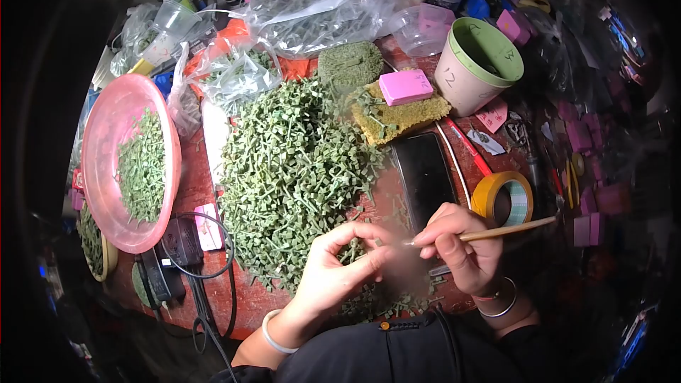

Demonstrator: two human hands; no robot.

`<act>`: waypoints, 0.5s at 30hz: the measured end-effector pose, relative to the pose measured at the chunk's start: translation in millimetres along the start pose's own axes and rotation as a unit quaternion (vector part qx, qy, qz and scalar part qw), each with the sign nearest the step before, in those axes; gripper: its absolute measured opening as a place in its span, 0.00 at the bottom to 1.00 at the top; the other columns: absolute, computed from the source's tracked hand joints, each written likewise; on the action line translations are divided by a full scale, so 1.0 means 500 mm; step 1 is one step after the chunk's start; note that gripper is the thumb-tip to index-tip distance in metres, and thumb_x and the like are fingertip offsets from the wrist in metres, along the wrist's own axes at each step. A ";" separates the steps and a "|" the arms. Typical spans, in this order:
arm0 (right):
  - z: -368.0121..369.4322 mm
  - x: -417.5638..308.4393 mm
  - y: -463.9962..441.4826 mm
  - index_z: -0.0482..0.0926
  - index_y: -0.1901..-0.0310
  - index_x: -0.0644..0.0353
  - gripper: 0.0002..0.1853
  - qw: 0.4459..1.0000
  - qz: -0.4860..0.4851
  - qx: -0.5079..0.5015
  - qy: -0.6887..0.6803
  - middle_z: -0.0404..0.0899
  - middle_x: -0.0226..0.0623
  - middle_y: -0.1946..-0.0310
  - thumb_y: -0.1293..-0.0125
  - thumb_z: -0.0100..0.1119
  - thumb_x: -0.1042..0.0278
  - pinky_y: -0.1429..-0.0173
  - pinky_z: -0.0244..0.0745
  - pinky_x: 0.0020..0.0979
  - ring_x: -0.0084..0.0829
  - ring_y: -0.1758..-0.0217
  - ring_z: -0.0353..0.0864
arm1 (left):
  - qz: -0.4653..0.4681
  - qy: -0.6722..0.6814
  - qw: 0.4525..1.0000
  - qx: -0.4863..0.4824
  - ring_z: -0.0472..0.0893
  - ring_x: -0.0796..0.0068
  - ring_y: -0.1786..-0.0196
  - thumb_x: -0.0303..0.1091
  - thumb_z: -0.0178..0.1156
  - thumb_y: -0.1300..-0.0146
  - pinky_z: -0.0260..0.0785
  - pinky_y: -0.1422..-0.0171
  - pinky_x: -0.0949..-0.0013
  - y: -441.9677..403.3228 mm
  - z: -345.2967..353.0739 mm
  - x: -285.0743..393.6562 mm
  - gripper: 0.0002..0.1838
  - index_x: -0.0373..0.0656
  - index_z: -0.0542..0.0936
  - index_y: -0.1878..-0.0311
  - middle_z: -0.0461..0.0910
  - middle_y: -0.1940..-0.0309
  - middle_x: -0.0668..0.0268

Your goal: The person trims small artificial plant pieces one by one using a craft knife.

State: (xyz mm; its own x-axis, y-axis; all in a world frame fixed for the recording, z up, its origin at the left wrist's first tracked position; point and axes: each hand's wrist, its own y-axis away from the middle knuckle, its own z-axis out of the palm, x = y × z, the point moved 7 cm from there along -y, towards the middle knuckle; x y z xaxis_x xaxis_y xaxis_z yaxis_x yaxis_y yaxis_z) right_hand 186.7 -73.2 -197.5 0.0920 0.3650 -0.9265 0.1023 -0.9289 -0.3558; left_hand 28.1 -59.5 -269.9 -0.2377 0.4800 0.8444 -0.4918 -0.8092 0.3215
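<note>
My right hand (461, 247) grips a thin wooden-handled tool (507, 230), its handle pointing right and its pale tip (409, 243) toward my left hand. What kind of tool it is I cannot tell. My left hand (339, 269) is curled, with thumb and index finger brought together in a pinch. A blurred patch covers those fingertips, so what they hold is hidden. Just beyond my left hand, a large heap of small green cut pieces (291, 177) spreads over the red table (248, 308). More loose green bits (397, 305) lie below my hands.
A pink basin (96, 170) with green pieces stands tilted at left, near black cables (202, 305). A phone (423, 177), yellow tape roll (489, 195) and red pen (468, 145) lie at right. Behind are a yellow sponge (404, 124), pink block (406, 87), green-lined bucket (461, 74) and plastic bags (319, 10).
</note>
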 end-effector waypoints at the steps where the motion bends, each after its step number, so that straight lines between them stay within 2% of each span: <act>1: 0.008 -0.004 -0.003 0.79 0.61 0.66 0.07 1.000 -0.004 -0.029 0.011 0.79 0.37 0.70 0.30 0.53 0.72 0.69 0.70 0.24 0.24 0.73 0.76 | 0.013 -0.052 0.999 0.006 0.77 0.81 0.73 0.22 0.64 0.40 0.70 0.70 0.79 0.000 -0.004 0.003 0.09 0.36 0.80 0.56 0.79 0.66 0.65; 3: 0.021 -0.003 -0.006 0.79 0.60 0.66 0.06 0.998 -0.008 -0.058 0.022 0.79 0.37 0.70 0.31 0.55 0.73 0.69 0.70 0.25 0.25 0.73 0.76 | 0.027 -0.103 0.994 0.012 0.78 0.81 0.72 0.22 0.65 0.40 0.71 0.70 0.79 -0.003 -0.009 0.004 0.08 0.36 0.82 0.57 0.79 0.66 0.65; 5: 0.031 -0.017 -0.007 0.79 0.64 0.66 0.10 0.990 -0.086 -0.041 0.107 0.77 0.35 0.76 0.30 0.54 0.68 0.71 0.68 0.24 0.25 0.74 0.75 | 0.113 -0.231 0.966 0.009 0.78 0.82 0.72 0.23 0.65 0.40 0.70 0.71 0.79 -0.003 -0.004 0.026 0.07 0.37 0.83 0.59 0.79 0.68 0.66; 9: 0.024 -0.026 -0.006 0.79 0.64 0.66 0.09 0.981 -0.104 -0.003 0.163 0.78 0.35 0.76 0.31 0.57 0.67 0.70 0.69 0.26 0.27 0.75 0.75 | 0.143 -0.281 0.948 0.038 0.78 0.82 0.71 0.24 0.66 0.41 0.70 0.71 0.80 -0.003 -0.011 0.028 0.06 0.38 0.84 0.60 0.80 0.69 0.66; 11: 0.028 -0.023 -0.006 0.79 0.64 0.66 0.09 0.983 -0.110 -0.021 0.147 0.78 0.35 0.76 0.31 0.57 0.67 0.70 0.69 0.26 0.27 0.75 0.75 | 0.235 -0.345 0.908 0.031 0.78 0.84 0.71 0.24 0.66 0.41 0.68 0.72 0.82 0.000 -0.002 0.046 0.06 0.38 0.85 0.59 0.80 0.69 0.68; 13: 0.032 -0.021 -0.004 0.79 0.64 0.66 0.10 0.984 -0.116 -0.038 0.131 0.78 0.35 0.75 0.31 0.57 0.67 0.71 0.69 0.26 0.27 0.75 0.75 | 0.236 -0.343 0.909 0.034 0.77 0.84 0.72 0.24 0.66 0.41 0.68 0.72 0.82 -0.001 -0.003 0.046 0.06 0.39 0.85 0.60 0.80 0.70 0.69; 15: 0.025 -0.018 -0.001 0.79 0.63 0.66 0.09 0.983 -0.102 -0.003 0.154 0.79 0.37 0.74 0.31 0.56 0.69 0.70 0.71 0.27 0.28 0.75 0.77 | 0.236 -0.341 0.909 0.038 0.77 0.84 0.73 0.25 0.66 0.40 0.67 0.72 0.82 0.001 -0.004 0.046 0.05 0.39 0.85 0.60 0.80 0.70 0.69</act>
State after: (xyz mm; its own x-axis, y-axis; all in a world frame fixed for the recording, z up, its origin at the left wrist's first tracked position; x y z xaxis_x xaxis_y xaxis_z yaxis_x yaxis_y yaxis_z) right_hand 173.2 -77.0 -190.7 0.3650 0.5461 -0.7540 0.1561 -0.8343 -0.5287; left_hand 20.8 -48.2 -251.2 0.1802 -0.2266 0.9572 -0.4044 -0.9041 -0.1379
